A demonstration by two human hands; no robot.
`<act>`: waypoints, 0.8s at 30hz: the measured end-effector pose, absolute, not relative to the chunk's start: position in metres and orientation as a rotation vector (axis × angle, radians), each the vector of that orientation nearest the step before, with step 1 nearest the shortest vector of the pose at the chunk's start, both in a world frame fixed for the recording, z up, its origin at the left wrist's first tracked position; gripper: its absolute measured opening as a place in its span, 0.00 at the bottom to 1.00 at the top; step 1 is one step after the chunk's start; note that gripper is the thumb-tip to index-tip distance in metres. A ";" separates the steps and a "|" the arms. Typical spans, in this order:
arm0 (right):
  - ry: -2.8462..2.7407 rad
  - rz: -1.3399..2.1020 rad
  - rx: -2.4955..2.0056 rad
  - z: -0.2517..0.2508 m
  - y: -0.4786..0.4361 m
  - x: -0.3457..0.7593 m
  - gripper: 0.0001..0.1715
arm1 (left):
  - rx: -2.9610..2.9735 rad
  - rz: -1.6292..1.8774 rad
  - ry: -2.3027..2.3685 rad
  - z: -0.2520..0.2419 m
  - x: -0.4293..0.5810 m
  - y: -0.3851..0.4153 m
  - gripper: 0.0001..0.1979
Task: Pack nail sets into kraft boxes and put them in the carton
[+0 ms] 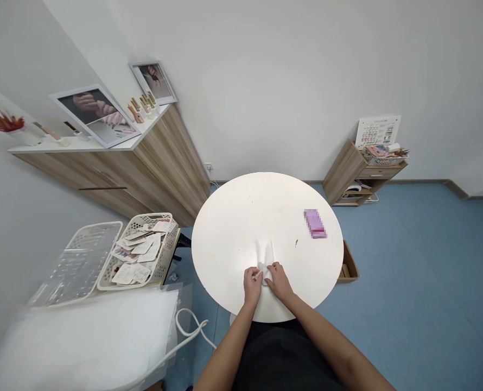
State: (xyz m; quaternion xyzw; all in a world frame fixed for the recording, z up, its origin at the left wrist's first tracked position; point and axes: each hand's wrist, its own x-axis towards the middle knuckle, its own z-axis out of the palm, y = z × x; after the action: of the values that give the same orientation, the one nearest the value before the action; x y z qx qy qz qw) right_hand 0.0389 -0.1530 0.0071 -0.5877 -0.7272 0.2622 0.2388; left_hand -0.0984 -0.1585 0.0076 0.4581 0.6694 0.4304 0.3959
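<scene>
On the near half of the round white table (pixel 225 228) lies a thin, crumpled white piece (pixel 268 254), plastic film or tissue; I cannot tell which. Two pale, see-through flaps of it stretch away from me across the tabletop. My left hand (pixel 252 283) pinches its near left side with curled fingers. Opposite, my right hand (pixel 279 280) closes on the right side, thumb and fingers pressed into the bunched middle. The hands are a short gap apart. Part of the piece is hidden under the fingers.
A blurred purple rectangular item (pixel 315 224) and a small dark scrap (pixel 296 243) lie on the table. Left are a white basket of paper packets (pixel 168 239), white sheeting (pixel 103 326) and a white cable (pixel 190 334). A wooden cabinet (pixel 172 168) and cardboard box (pixel 350 263) flank the table.
</scene>
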 end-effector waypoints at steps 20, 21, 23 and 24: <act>-2.063 1.035 -1.456 0.039 -0.119 0.058 0.38 | 2.302 0.378 1.334 0.013 -0.106 -0.165 0.23; -2.056 1.048 -1.508 0.037 -0.117 0.059 0.39 | 2.250 0.400 1.319 0.014 -0.107 -0.163 0.24; -1.996 1.072 -1.597 0.029 -0.114 0.062 0.39 | 2.144 0.451 1.294 0.017 -0.110 -0.157 0.25; -1.956 1.089 -1.619 0.025 -0.113 0.064 0.38 | 2.093 0.474 1.286 0.019 -0.113 -0.154 0.25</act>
State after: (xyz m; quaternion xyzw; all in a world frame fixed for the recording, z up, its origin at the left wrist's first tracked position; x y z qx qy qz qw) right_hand 0.0636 -0.1128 0.0248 -0.5757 -0.6952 0.3870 0.1884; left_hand -0.1128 -0.1535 0.0187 0.7941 0.4880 0.1799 0.3145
